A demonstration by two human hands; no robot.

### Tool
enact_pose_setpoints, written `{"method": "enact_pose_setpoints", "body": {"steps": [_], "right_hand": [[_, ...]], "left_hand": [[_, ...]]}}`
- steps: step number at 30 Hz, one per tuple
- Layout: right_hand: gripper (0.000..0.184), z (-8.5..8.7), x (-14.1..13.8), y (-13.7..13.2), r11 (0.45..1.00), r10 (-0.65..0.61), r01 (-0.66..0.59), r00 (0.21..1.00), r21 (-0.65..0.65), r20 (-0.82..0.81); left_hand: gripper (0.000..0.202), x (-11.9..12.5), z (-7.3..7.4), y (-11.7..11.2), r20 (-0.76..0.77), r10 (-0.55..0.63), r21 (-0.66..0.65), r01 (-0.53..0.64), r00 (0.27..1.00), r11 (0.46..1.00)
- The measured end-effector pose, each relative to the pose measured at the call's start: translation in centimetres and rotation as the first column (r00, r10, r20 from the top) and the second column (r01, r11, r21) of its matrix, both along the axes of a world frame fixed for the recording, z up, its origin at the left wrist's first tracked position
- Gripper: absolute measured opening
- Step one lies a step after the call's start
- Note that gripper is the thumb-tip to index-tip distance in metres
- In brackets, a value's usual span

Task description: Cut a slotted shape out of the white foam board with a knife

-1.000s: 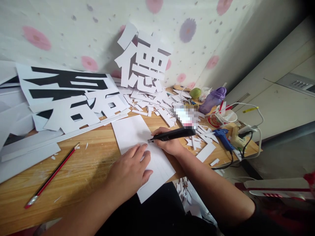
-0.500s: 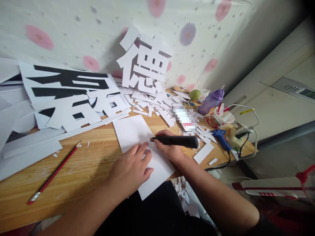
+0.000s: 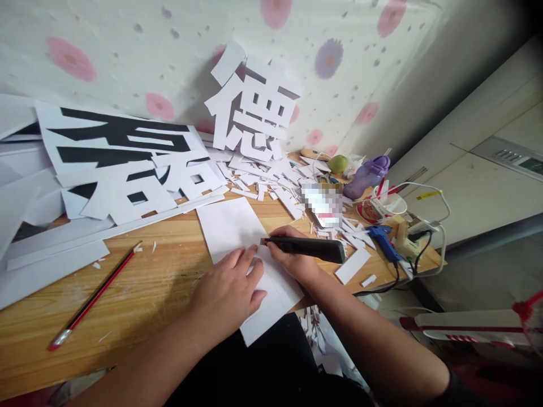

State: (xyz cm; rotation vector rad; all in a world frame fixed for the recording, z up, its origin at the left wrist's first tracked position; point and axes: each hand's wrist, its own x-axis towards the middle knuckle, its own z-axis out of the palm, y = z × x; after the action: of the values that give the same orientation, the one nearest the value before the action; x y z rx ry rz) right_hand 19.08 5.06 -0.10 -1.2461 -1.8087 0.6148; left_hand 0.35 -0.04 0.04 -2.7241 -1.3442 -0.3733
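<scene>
Crosswise in right grip (image 3: pixel 292 258), knife (image 3: pixel 311 247) touches sheet (image 3: pixel 229 226).

Left grip (image 3: pixel 229 288) lies flat, palm down, fingers extended forward. Right grip (image 3: pixel 292 259) is curled closed, forearm angled in from the right.

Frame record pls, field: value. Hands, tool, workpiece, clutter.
left hand: flat, pressing white sheet
right hand: shut on utility knife, blade tip at the sheet
surface: wooden table
left of sheet: red pencil
behind: paper scraps, cut-out character leaning on wall
right: blue glue gun, purple bottle
</scene>
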Motion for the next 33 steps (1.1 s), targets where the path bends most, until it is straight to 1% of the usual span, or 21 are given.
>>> {"method": "enact_pose_setpoints", "body": {"steps": [4,9,11,16,18,22,24,28,31,33], "right_hand": [[0.010,0.4,0.0,-0.3,1.000,-0.014,0.016,0.997,-0.024,0.073],[0.009,1.0,0.0,-0.6,0.998,0.003,0.003,0.995,-0.066,0.103],[0.009,0.8,0.0,-0.7,0.998,0.009,-0.001,0.993,-0.066,0.122],[0.008,-0.2,0.1,-1.0,1.000,-0.005,0.003,0.991,0.012,0.137],[0.008,-0.2,0.3,-1.5,1.000,-0.008,0.006,0.991,0.019,0.130],[0.006,0.4,1.0,-3.5,1.000,-0.014,0.014,0.993,0.002,0.118],[0.005,0.6,1.5,-4.8,1.000,-0.018,0.016,0.994,0.018,0.111],[0.009,0.1,2.7,-7.7,0.996,-0.033,0.025,0.995,0.085,0.092],[0.012,-0.4,3.4,-9.4,0.995,-0.025,0.018,0.998,0.102,0.065],[0.014,-0.4,3.8,-10.3,0.993,-0.021,0.014,0.998,0.115,0.053]], "left_hand": [[0.040,0.0,-0.2,0.0,0.031,0.006,-0.008,-0.006,1.000,1.000],[0.041,0.1,-0.3,0.0,0.033,0.011,-0.007,-0.011,0.999,1.000],[0.041,0.1,-0.2,0.0,0.025,0.016,-0.014,-0.015,1.000,1.000],[0.041,0.1,-0.2,0.1,0.002,0.012,-0.031,-0.012,1.000,0.999],[0.042,0.1,-0.2,0.1,-0.009,0.009,-0.032,-0.010,1.000,0.999],[0.041,0.0,0.0,0.1,-0.027,0.004,-0.011,-0.004,1.000,1.000],[0.038,0.0,0.2,0.1,-0.035,-0.001,0.005,0.001,0.999,1.000],[0.036,0.0,0.3,0.1,-0.059,-0.020,0.040,0.022,0.998,0.999],[0.035,-0.1,0.1,0.1,-0.064,-0.023,0.057,0.027,0.998,0.998],[0.035,-0.1,-0.1,0.2,-0.065,-0.025,0.063,0.029,0.998,0.998]]}}
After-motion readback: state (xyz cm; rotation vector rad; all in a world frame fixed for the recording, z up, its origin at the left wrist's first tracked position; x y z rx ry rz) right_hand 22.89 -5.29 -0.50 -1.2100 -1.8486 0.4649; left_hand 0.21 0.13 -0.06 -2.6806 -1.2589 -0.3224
